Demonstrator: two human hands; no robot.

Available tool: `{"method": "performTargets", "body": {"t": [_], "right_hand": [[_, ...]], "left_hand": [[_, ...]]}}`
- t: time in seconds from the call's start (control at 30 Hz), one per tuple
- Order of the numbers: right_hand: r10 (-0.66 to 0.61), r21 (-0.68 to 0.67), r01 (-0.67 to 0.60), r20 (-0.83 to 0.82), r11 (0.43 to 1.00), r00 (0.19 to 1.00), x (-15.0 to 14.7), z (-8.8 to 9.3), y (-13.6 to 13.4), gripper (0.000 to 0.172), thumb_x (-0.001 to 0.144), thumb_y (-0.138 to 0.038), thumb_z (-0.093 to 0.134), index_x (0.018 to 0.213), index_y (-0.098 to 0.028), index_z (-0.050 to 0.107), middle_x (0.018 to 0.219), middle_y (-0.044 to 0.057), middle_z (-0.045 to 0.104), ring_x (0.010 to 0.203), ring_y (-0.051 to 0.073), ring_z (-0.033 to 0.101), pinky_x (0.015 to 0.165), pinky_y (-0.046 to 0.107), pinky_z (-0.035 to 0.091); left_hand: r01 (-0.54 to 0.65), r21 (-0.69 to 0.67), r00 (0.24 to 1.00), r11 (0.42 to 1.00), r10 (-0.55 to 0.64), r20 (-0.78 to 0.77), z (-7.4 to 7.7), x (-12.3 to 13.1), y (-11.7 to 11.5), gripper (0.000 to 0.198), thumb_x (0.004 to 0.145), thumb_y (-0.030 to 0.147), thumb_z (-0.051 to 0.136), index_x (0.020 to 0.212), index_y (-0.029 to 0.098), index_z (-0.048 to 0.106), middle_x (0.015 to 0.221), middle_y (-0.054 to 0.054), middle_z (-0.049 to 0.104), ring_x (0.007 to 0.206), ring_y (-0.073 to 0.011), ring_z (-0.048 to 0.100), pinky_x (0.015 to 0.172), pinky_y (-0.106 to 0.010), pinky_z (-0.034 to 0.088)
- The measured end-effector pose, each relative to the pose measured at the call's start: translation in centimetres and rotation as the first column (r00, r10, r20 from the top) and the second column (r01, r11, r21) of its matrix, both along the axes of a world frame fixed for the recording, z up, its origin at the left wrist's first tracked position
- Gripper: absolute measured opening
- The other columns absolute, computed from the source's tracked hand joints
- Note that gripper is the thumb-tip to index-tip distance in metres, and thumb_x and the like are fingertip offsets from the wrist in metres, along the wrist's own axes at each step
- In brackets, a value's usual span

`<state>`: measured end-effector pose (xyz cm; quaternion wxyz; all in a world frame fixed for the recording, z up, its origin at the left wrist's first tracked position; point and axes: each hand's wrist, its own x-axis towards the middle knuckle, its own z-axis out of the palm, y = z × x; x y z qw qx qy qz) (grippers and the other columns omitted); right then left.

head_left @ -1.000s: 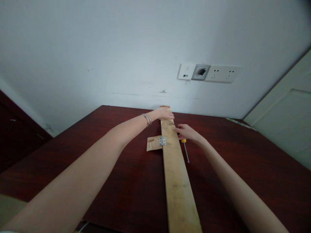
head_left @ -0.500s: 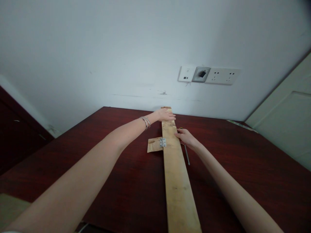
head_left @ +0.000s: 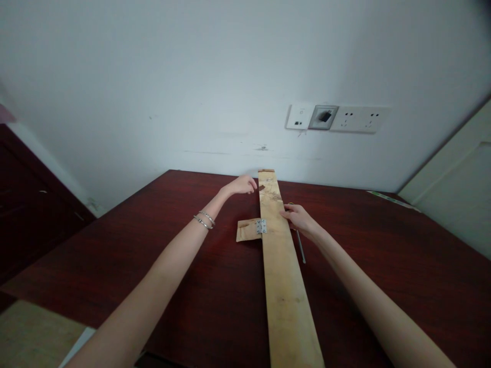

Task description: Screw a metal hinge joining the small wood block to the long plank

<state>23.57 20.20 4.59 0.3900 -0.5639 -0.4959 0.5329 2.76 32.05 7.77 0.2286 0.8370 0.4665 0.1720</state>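
A long pale wooden plank [head_left: 289, 294] runs from the near edge toward the wall. My right hand [head_left: 299, 218] grips its right edge, thumb on top and the other fingers hidden. My left hand [head_left: 244, 184] is beside the plank's left edge near the far end, its fingers curled. What these fingers hold, if anything, is hidden. A metal hinge [head_left: 261, 226] joins the plank to a short wooden piece [head_left: 247, 230] that sticks out to the left. A screwdriver [head_left: 301, 249] lies right of the plank, its handle mostly hidden by my right hand.
The dark red table [head_left: 383, 245] stands against a white wall [head_left: 210, 76]. Sockets and a switch plate [head_left: 360, 119] are on the wall at right. A thin, light-coloured strip [head_left: 393, 200] lies at the table's far right edge. A pale door [head_left: 460, 197] is at right.
My left hand has come off the top of the plank and moved left beside its edge, fingers curled. My right hand keeps its hold. The view has shifted slightly left.
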Motion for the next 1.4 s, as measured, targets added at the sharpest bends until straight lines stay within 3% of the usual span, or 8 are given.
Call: {"method": "performTargets", "body": {"t": [0.07,0.13,0.33,0.53,0.77,0.97,1.1,1.4], "right_hand": [[-0.005,0.004,0.005,-0.017,1.0,1.0,0.0,0.1,-0.1,0.031,0.082,-0.007,0.048,0.107,-0.009,0.065,0.076,0.008,0.073,0.063,0.016,0.067,0.058,0.024,0.056],[-0.01,0.007,0.01,-0.033,1.0,0.999,0.0,0.1,-0.1,0.03,0.081,-0.007,0.05,0.106,-0.009,0.066,0.077,0.008,0.073,0.064,0.016,0.068,0.059,0.024,0.056],[-0.027,0.015,0.028,-0.061,0.999,0.998,0.3,-0.4,0.1,0.027,0.077,-0.007,0.055,0.101,-0.012,0.069,0.08,0.009,0.073,0.066,0.017,0.068,0.057,0.023,0.055],[-0.016,-0.005,0.016,-0.129,1.0,0.992,0.5,-0.7,0.3,0.029,0.08,-0.007,0.052,0.104,-0.011,0.067,0.087,0.01,0.073,0.068,0.017,0.068,0.059,0.025,0.056],[0.005,0.0,-0.006,-0.194,1.0,0.981,0.4,-0.4,0.3,0.03,0.078,-0.004,0.051,0.103,-0.01,0.066,0.09,0.011,0.073,0.068,0.018,0.069,0.059,0.028,0.058],[-0.007,-0.008,0.006,-0.197,1.0,0.98,0.3,0.0,0.1,0.032,0.078,-0.003,0.05,0.105,-0.009,0.065,0.09,0.012,0.073,0.064,0.016,0.068,0.055,0.026,0.057],[-0.028,-0.008,0.027,-0.193,1.0,0.981,0.3,0.3,-0.2,0.033,0.079,-0.003,0.05,0.107,-0.009,0.065,0.087,0.012,0.073,0.064,0.017,0.068,0.052,0.025,0.056],[-0.052,0.0,0.053,-0.149,0.999,0.987,0.4,0.6,-0.4,0.028,0.079,-0.006,0.053,0.103,-0.011,0.067,0.089,0.012,0.073,0.066,0.017,0.068,0.053,0.023,0.055]], "left_hand": [[0.079,-0.254,0.991,0.964,-0.049,0.124,-0.4,-0.8,-1.1,0.028,0.072,0.007,0.049,0.093,0.008,0.067,0.082,-0.01,0.071,0.074,-0.0164,0.066,0.067,-0.025,0.051],[0.141,-0.4,0.977,0.905,-0.062,0.204,-0.9,-1.3,-2.3,0.024,0.073,0.011,0.052,0.092,0.009,0.066,0.085,-0.01,0.07,0.076,-0.0152,0.066,0.067,-0.025,0.051],[0.254,-0.586,0.953,0.77,-0.094,0.289,-2.6,-1.8,-4.6,0.02,0.074,0.022,0.059,0.091,0.011,0.063,0.085,-0.007,0.068,0.077,-0.0143,0.065,0.072,-0.026,0.05],[0.196,-0.641,0.972,0.742,-0.059,0.229,-2.0,-2.1,-6.0,0.022,0.072,0.031,0.063,0.087,0.014,0.063,0.082,-0.003,0.062,0.074,-0.0116,0.058,0.064,-0.022,0.044],[0.151,-0.648,0.953,0.746,0.064,0.297,-2.1,-2.1,-6.9,0.019,0.067,0.026,0.066,0.08,0.014,0.06,0.072,0.003,0.053,0.062,-0.0065,0.045,0.056,-0.018,0.031],[0.271,-0.641,0.887,0.718,0.072,0.455,-3.4,-2.4,-6.1,0.025,0.063,0.019,0.069,0.085,0.013,0.06,0.079,0.0,0.059,0.072,-0.0097,0.053,0.064,-0.021,0.037],[0.281,-0.667,0.881,0.69,0.091,0.465,-3.8,-2.7,-5.6,0.034,0.061,0.016,0.072,0.092,0.014,0.058,0.078,0.001,0.058,0.07,-0.0096,0.054,0.062,-0.021,0.037],[0.253,-0.632,0.893,0.733,0.074,0.444,-3.0,-2.0,-6.3,0.03,0.065,0.017,0.065,0.094,0.014,0.058,0.081,0.0,0.059,0.072,-0.0107,0.056,0.066,-0.023,0.041]]}}
